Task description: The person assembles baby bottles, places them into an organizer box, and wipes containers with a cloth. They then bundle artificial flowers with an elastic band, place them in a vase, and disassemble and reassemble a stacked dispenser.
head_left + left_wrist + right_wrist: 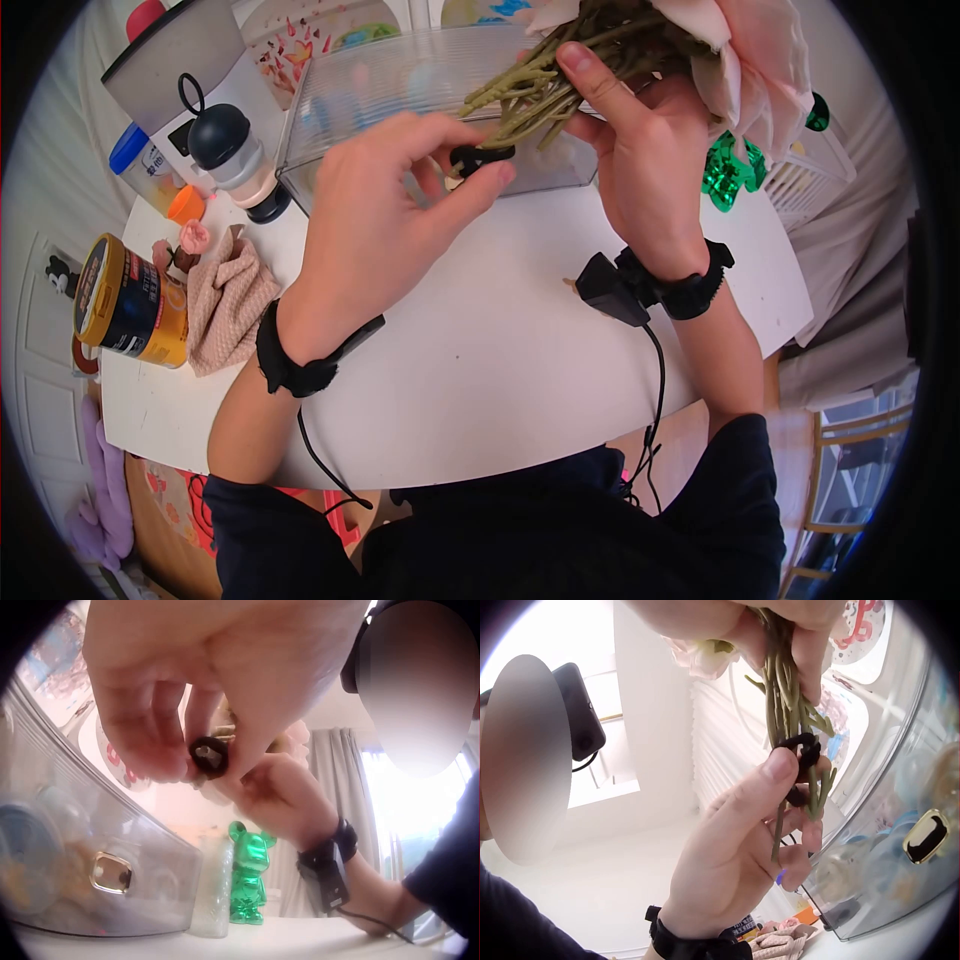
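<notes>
My right hand (655, 170) grips a bunch of green flower stems (530, 100), its thumb lying across them. Large pale pink blooms (765, 75) hang past that hand at the upper right. At the lower ends of the stems, my left hand (375, 195) pinches a black elastic band (482, 156) between thumb and fingers. The right wrist view shows the band (807, 746) looped about part of the bunch, with several stem ends (821, 796) poking out past it. Both hands hold the bunch above the white table, in front of a clear box (380, 85).
Left on the table (480, 380) stand a shaker bottle (235, 155), an orange cap (186, 205), a beige cloth (232, 305) and a yellow-and-black tub (135, 300). A shiny green bear figure (249, 874) stands beside the box, near a white basket (815, 180).
</notes>
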The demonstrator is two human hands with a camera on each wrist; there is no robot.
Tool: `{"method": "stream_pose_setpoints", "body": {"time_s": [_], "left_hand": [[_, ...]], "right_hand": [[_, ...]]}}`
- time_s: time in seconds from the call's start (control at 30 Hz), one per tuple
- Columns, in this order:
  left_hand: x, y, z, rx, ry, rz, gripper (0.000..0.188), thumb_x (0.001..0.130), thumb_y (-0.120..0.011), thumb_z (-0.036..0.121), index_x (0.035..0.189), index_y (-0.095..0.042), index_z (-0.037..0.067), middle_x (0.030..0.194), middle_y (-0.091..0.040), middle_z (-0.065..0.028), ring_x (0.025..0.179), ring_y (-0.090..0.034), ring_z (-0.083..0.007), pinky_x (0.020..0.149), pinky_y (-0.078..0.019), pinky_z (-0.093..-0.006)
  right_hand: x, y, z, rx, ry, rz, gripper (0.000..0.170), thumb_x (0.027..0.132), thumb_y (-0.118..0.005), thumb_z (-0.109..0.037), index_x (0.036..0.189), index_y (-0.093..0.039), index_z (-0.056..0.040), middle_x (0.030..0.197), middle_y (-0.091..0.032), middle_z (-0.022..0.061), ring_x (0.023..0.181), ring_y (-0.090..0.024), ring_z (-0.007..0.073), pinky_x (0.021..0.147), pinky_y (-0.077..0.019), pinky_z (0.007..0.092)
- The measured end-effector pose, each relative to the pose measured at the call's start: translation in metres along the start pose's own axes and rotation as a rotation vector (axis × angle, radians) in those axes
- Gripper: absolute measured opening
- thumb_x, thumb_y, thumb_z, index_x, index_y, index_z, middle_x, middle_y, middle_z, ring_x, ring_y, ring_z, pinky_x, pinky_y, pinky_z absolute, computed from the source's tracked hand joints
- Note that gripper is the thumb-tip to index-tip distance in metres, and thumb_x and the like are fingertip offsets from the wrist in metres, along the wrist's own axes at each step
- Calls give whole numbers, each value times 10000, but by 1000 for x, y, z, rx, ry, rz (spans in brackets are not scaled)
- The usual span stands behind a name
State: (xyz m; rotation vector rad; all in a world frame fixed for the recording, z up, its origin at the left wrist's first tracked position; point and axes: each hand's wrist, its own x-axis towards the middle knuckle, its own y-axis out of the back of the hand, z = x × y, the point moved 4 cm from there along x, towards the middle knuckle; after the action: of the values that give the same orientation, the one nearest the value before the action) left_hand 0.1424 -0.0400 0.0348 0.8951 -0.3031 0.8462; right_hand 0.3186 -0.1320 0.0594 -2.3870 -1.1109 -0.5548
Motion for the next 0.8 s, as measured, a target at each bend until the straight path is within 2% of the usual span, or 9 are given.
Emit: {"method": "stream_pose_setpoints", "body": {"time_s": [0.07, 0.13, 0.27, 0.33, 0.43, 0.57, 0.67, 0.73, 0.8], "left_hand": [[-1, 1, 2, 59, -113, 69, 244, 950, -853, 169, 1132, -759, 35, 917, -697, -4, 753, -609, -51, 551, -460, -204], [-1, 5, 11, 193, -223, 153, 233, 951, -855, 185, 1107, -759, 40, 939, -716, -3, 777, -625, -50, 572, -467, -196], [0, 3, 13, 125, -164, 163, 228, 954, -853, 192, 1080, -753, 31, 966, -724, -3, 791, -632, -53, 597, -484, -194], [-1, 0, 7, 34, 28, 85, 231, 962, -847, 196, 1042, -723, 17, 991, -728, -3, 809, -642, -57, 616, -502, -203], [-3, -5, 6, -39, 66, 145, 225, 976, -827, 161, 1054, -680, 9, 997, -724, -7, 834, -649, -54, 624, -513, -209], [-5, -12, 5, -76, 8, 171, 212, 981, -804, 98, 1055, -623, 17, 983, -702, -2, 847, -644, -47, 635, -523, -216], [-3, -12, 2, -154, 6, 212, 261, 919, -802, 75, 1035, -576, 11, 868, -729, -74, 705, -679, -147, 613, -583, -299], [-4, -11, 2, -92, 65, 178, 259, 912, -798, 58, 1025, -570, 8, 878, -727, -77, 731, -682, -142, 612, -588, -280], [-5, -12, 1, -125, 60, 193, 258, 905, -805, 60, 1031, -587, 5, 879, -725, -72, 744, -679, -133, 603, -582, -273]], "right_hand": [[2, 6, 5, 2, 21, -18, 307, 995, -772, -80, 1248, -629, 21, 1007, -714, 58, 714, -590, 96, 591, -468, 231], [7, 11, 14, -21, 20, -26, 269, 1000, -804, -184, 1196, -726, -18, 1095, -772, 39, 971, -743, 93, 742, -612, 241], [6, 10, 17, 6, 2, -18, 257, 998, -807, -180, 1197, -730, -37, 1092, -771, 26, 961, -735, 80, 729, -604, 232], [3, 9, 17, 2, -10, -28, 243, 1002, -801, -174, 1198, -730, -47, 1093, -768, 13, 952, -725, 64, 705, -590, 219], [1, 0, 15, 19, -19, -44, 258, 972, -810, -182, 1113, -731, 19, 1054, -767, 68, 869, -712, 102, 662, -580, 256], [-4, -5, 13, 44, -24, -6, 246, 975, -800, -170, 1133, -733, 6, 1068, -763, 68, 868, -719, 102, 663, -581, 255], [-5, -1, 19, 71, -79, -27, 217, 1015, -780, -153, 1201, -728, -55, 1098, -768, 7, 957, -731, 60, 675, -575, 205], [-6, 2, 22, 281, 13, -212, 215, 1020, -769, -143, 1204, -723, -41, 1112, -766, 22, 970, -740, 80, 695, -593, 221], [-6, 1, 21, 293, 23, -212, 217, 1029, -755, -135, 1210, -715, -23, 1124, -764, 38, 979, -745, 100, 717, -607, 237]]}}
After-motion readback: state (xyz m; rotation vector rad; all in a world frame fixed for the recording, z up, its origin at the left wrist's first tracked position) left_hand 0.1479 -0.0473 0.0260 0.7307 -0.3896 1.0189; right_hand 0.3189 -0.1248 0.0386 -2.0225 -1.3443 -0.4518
